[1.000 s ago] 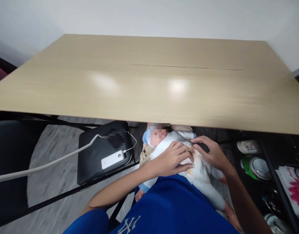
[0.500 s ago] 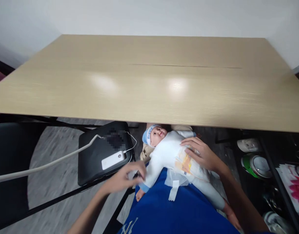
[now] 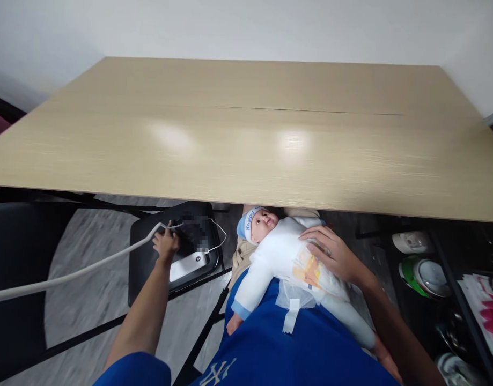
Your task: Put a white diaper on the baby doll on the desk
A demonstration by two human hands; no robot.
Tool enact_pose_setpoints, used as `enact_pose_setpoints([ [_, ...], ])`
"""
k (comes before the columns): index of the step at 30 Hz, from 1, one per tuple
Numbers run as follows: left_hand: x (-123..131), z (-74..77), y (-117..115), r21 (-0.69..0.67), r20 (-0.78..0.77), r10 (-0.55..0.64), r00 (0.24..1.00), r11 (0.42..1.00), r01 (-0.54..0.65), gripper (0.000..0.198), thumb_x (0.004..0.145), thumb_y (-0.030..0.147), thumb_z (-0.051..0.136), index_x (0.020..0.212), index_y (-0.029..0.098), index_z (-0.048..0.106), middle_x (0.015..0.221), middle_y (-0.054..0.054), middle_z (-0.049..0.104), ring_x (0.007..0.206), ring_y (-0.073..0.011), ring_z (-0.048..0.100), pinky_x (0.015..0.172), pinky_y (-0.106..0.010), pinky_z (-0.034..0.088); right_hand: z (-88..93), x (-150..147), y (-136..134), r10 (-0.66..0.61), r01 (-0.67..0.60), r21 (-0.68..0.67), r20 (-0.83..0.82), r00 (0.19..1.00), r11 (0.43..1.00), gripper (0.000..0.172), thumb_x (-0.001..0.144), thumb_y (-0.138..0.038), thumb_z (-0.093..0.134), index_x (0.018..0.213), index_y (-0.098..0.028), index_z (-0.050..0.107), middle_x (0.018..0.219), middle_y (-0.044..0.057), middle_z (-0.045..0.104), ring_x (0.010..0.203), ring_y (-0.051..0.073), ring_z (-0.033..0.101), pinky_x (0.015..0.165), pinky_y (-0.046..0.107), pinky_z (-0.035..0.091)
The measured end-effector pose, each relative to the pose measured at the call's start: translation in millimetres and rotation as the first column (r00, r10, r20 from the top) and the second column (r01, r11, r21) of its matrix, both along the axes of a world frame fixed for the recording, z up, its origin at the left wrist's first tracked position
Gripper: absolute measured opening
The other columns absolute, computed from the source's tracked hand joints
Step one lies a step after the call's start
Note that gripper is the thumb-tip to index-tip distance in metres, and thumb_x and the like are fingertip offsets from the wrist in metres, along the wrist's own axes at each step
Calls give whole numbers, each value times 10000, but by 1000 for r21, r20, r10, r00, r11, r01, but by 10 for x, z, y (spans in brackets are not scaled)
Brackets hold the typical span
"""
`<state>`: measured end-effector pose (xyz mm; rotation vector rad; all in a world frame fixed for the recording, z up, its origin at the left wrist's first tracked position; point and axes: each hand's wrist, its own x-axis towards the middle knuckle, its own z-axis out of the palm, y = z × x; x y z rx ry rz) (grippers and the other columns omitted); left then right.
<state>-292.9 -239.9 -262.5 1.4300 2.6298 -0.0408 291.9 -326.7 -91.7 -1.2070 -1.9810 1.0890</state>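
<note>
A baby doll (image 3: 266, 249) in a white outfit and a blue-and-white cap lies on its back across my lap. A diaper (image 3: 310, 268) with an orange print is around its waist, one white side tab hanging loose over my blue clothing. My right hand (image 3: 330, 249) rests flat on the doll's belly, fingers stretched out. To the left, my left hand (image 3: 166, 244) is at a dark, pixelated object (image 3: 192, 228) on a black chair seat, fingers bent at its edge by the cable end. What exactly they grip is blurred.
The wooden table (image 3: 246, 161) overhangs the doll's head side. A white power bank (image 3: 188, 266) with a thin cable lies on the black seat (image 3: 144, 273). A thick white cable (image 3: 97, 268) crosses from the left. A dark shelf (image 3: 457, 279) with jars and papers stands at right.
My left hand has moved away from the doll's arm, left and forward to the dark object on the seat. My right hand stays on the doll.
</note>
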Motion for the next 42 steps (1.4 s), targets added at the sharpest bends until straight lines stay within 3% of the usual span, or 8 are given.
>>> enact_pose_setpoints([
  [6, 268, -179, -195, 32, 80, 7, 997, 999, -10, 615, 1099, 316, 405, 1691, 206, 532, 1589, -268, 520, 1417, -451, 544, 1170, -616, 459, -21, -5, -30, -39, 39, 5, -2, 999, 999, 266, 1166, -329, 531, 1329, -290, 737, 1346, 93, 719, 1319, 271, 652, 1158, 484, 511],
  [10, 492, -262, -421, 85, 109, -10, 994, 996, 1, 643, 1106, 321, 387, 1737, 223, 467, 1681, -245, 467, 1483, -446, 486, 1207, -613, 426, -13, -10, -29, -39, 39, -5, -4, 999, 999, 244, 1165, -326, 533, 1293, -289, 737, 1340, 85, 723, 1316, 265, 657, 1161, 474, 508],
  [14, 586, -282, -504, 117, 117, -15, 993, 993, 1, 646, 1110, 324, 365, 1739, 212, 459, 1710, -244, 448, 1499, -448, 463, 1226, -626, 393, -15, -15, -23, -42, 42, 5, -7, 999, 999, 245, 1157, -310, 540, 1300, -302, 739, 1338, 73, 725, 1320, 264, 658, 1160, 470, 510],
  [34, 680, -131, -378, 86, 165, 24, 986, 996, -38, 642, 1059, 312, 493, 1697, 246, 526, 1667, -281, 407, 1467, -494, 470, 1204, -679, 388, -28, -21, -41, -54, 54, 10, 8, 998, 998, 292, 1166, -326, 525, 1361, -296, 741, 1351, 98, 720, 1325, 278, 645, 1163, 504, 520],
  [39, 786, -56, -450, 172, 227, 45, 973, 981, -85, 674, 1049, 291, 461, 1704, 129, 459, 1640, -311, 447, 1469, -498, 477, 1231, -686, 362, -40, -18, -39, -48, 48, 0, 4, 999, 999, 257, 1167, -327, 530, 1318, -280, 732, 1354, 93, 711, 1334, 269, 638, 1177, 492, 499],
  [42, 961, 26, -591, 283, 271, 27, 962, 953, -106, 625, 1021, 243, 417, 1597, 13, 487, 1575, -330, 503, 1478, -480, 468, 1259, -681, 337, -20, 2, -47, -44, 44, 3, 20, 999, 999, 261, 1167, -336, 527, 1319, -276, 731, 1379, 94, 713, 1342, 275, 640, 1179, 494, 501],
])
